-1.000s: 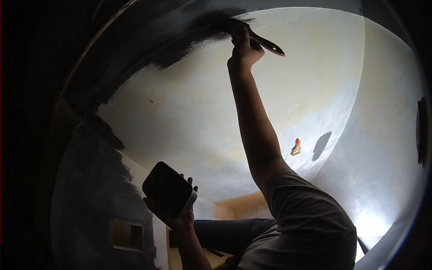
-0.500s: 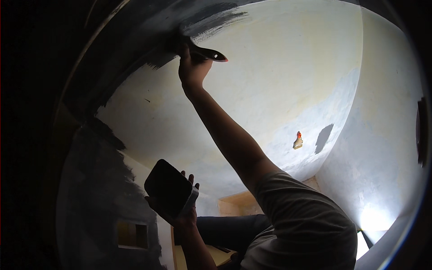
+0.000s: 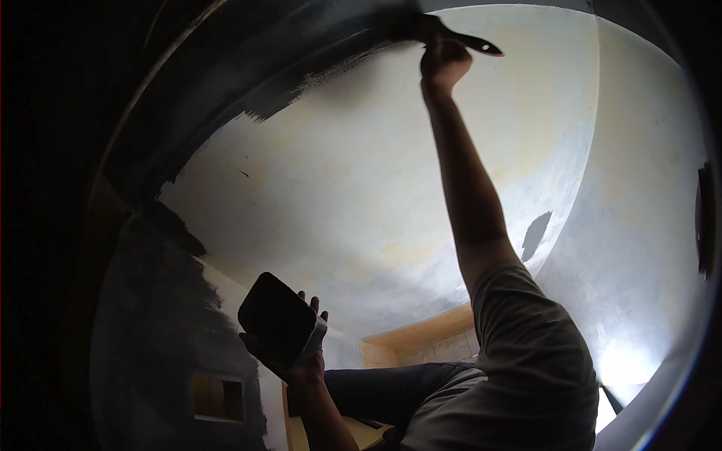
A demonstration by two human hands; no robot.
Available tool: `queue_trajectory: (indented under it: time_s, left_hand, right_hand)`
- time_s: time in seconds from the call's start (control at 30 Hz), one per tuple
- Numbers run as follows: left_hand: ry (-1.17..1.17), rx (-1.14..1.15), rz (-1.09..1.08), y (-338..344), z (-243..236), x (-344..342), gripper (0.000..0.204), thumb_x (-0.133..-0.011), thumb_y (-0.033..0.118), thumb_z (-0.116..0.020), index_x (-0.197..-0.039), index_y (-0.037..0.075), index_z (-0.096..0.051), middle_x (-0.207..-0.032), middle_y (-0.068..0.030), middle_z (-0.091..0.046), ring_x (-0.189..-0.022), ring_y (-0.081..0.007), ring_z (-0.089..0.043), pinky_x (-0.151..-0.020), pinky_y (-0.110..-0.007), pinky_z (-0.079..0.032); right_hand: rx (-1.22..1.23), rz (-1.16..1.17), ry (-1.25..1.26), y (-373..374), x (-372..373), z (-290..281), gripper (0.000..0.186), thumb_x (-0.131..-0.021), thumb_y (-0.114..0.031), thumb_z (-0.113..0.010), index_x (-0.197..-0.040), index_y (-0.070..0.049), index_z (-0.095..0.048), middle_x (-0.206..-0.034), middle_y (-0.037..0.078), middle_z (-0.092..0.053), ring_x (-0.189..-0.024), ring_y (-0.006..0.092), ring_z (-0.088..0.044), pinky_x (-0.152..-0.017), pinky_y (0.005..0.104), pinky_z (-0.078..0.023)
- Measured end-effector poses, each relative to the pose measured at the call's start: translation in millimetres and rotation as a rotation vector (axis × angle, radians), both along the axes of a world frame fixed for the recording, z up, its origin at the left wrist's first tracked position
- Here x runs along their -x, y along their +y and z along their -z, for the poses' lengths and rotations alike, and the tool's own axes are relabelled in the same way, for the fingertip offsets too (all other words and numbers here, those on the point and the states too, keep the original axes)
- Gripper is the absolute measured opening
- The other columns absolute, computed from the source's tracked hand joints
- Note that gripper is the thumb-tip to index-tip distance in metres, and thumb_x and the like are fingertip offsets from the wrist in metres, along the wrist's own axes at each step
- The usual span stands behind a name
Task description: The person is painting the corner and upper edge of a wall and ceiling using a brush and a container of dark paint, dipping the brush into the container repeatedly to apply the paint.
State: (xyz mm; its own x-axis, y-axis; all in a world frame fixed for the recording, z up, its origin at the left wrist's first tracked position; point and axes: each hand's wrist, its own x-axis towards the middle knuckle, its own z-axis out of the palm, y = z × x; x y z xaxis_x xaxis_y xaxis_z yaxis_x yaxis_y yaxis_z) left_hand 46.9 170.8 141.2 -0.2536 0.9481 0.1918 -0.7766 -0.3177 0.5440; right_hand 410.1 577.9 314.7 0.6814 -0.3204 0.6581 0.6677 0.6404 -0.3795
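Observation:
High up, my right hand [image 3: 447, 66] grips a wide paintbrush [image 3: 472, 43], its dark handle with a hanging hole pointing right. The bristle end lies against the upper edge of the pale wall [image 3: 361, 203], where dark grey paint [image 3: 282, 94] forms a band; the bristles themselves are lost in shadow. Lower down, my left hand [image 3: 310, 357] supports a dark rectangular container [image 3: 280, 319] from beneath and the side, thumb at its left and fingers at its right. What the container holds is too dark to make out.
Dark paint also covers part of the left wall [image 3: 162, 338], around a small square opening [image 3: 218, 398]. A wood-coloured recess [image 3: 421, 334] sits low in the pale wall. A bright lamp [image 3: 628, 368] glares at lower right. An irregular grey patch [image 3: 536, 236] marks the wall.
My right hand has swept the brush to the right and upward along the wall's top, and the dark band now reaches further right. The left hand with the container stays almost in place.

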Motion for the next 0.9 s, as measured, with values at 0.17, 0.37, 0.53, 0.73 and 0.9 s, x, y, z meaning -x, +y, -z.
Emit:
queue_trajectory:
  time_s: [0.17,0.37,0.53,0.73,0.9]
  left_hand:
    - [0.023,-0.043,0.064,5.8,-0.8,-5.2,0.099,-0.088,0.08,-0.052,-0.156,0.01,-0.04,-0.152,-0.0307,-0.04,-0.141,-0.0513,-0.039,-0.11,-0.063,-0.039]
    - [0.011,-0.027,0.071,13.3,5.6,-5.1,0.1,-0.087,0.079,-0.055,-0.156,0.009,-0.038,-0.153,-0.0318,-0.038,-0.142,-0.0524,-0.038,-0.108,-0.064,-0.043]
    - [-0.134,0.082,0.012,21.7,-9.8,-26.4,0.102,-0.088,0.087,-0.037,-0.158,0.012,-0.037,-0.148,-0.0273,-0.049,-0.13,-0.0542,-0.05,-0.101,-0.065,-0.045]
    - [-0.03,0.069,-0.037,13.2,-2.9,-16.7,0.104,-0.087,0.088,-0.038,-0.159,0.012,-0.035,-0.15,-0.028,-0.046,-0.131,-0.0544,-0.05,-0.099,-0.064,-0.048]
    - [-0.025,-0.024,0.057,12.2,6.7,-8.6,0.1,-0.088,0.081,-0.049,-0.158,0.01,-0.035,-0.153,-0.0304,-0.04,-0.137,-0.0528,-0.044,-0.105,-0.065,-0.044]
  right_hand:
    - [-0.099,0.09,0.179,-17.3,-77.2,-8.0,0.028,-0.086,-0.021,-0.079,-0.068,-0.001,-0.07,-0.062,0.011,-0.07,-0.053,0.0196,-0.066,-0.05,0.0354,-0.049]
    - [0.008,0.149,0.22,-9.7,-84.8,1.0,0.017,-0.085,-0.019,-0.075,-0.081,-0.002,-0.076,-0.074,0.017,-0.073,-0.064,0.0316,-0.07,-0.059,0.0411,-0.054]
    - [-0.404,-0.448,0.176,-3.5,25.2,-16.1,0.019,-0.092,-0.008,-0.065,-0.098,0.009,-0.062,-0.086,0.009,-0.071,-0.076,0.0234,-0.07,-0.07,0.0359,-0.057]
    - [-0.314,-1.229,0.424,-60.5,23.3,1.2,0.027,-0.092,-0.012,-0.073,-0.112,0.004,-0.063,-0.094,0.013,-0.07,-0.071,0.0195,-0.068,-0.065,0.0364,-0.061]
    - [-0.607,-1.078,0.723,-33.7,-56.1,-21.5,0.007,-0.083,-0.002,-0.067,-0.081,0.002,-0.062,-0.082,0.008,-0.066,-0.066,0.0161,-0.061,-0.056,0.0282,-0.049]
